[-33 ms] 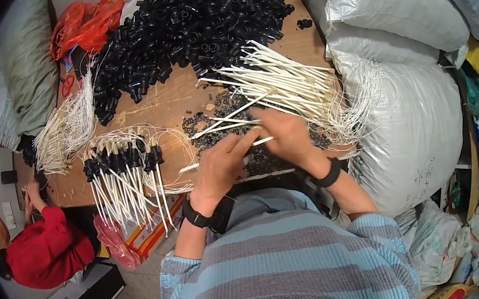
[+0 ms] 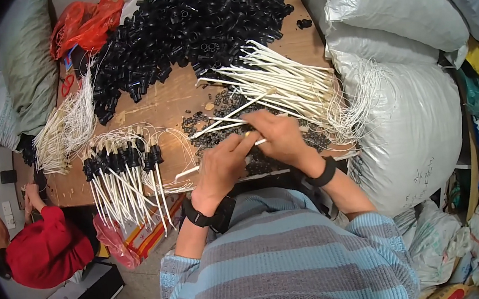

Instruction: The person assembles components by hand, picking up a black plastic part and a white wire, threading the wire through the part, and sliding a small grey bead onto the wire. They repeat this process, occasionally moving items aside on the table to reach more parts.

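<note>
Scuffed brown wood is shown on the desk [image 2: 153, 100]. By its left edge, thin white wires [image 2: 88, 102] are heaped; over the near edge, black-capped white tubes [image 2: 127, 184] are laid. Black plastic fittings [image 2: 183, 28] are piled toward the far edge. Above the middle of the near edge, a single white tube [image 2: 261, 142] is grasped by the curled fingers of the left hand [image 2: 220, 162] and the right hand [image 2: 281, 138], its hold partly hidden. Loose white tubes [image 2: 294, 80] are gathered near the right edge, beside stuffed white sacks [image 2: 410, 128].
</note>
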Available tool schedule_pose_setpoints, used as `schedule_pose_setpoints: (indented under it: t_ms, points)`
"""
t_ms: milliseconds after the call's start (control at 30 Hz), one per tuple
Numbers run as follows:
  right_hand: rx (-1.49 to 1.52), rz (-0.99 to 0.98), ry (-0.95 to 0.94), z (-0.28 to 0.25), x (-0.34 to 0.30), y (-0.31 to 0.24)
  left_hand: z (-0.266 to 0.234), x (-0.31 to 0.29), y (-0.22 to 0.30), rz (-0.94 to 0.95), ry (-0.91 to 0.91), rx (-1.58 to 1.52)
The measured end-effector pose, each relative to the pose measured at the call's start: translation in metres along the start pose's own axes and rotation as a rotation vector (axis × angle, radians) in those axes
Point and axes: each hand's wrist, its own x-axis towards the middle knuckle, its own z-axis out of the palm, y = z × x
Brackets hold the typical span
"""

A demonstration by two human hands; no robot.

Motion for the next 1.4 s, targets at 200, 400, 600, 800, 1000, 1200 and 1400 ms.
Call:
schedule_pose_setpoints:
  t_ms: [200, 400, 600, 800, 1000, 1200, 1400]
  points:
    - [1.507, 0.468, 0.078, -0.037, -0.006, 0.028, 0.006, -0.036, -0.044, -0.372, 0.244, -0.045]
    - [0.085, -0.214, -0.137, 0.018, -0.002, -0.008, 0.028, -0.019, -0.050, -0.812, 0.374, -0.928]
    - [-0.266, -0.118, -0.119, 0.055, -0.007, -0.015, 0.035, -0.020, -0.052, -0.702, 0.316, -0.819]
    - [-0.201, -0.139, -0.072, 0.054, -0.008, -0.011, 0.038, -0.016, -0.054, -0.599, 0.398, -0.691]
    - [-0.241, -0.133, -0.076, 0.050, -0.012, -0.006, 0.026, -0.016, -0.056, -0.711, 0.354, -0.649]
    - [0.111, -0.077, -0.042, 0.049, -0.013, -0.008, 0.040, -0.018, -0.062, -0.494, 0.338, -0.564]
    - [0.035, 0.100, -0.112, 0.034, -0.015, -0.009, 0.034, -0.023, -0.051, -0.380, 0.292, -0.304]
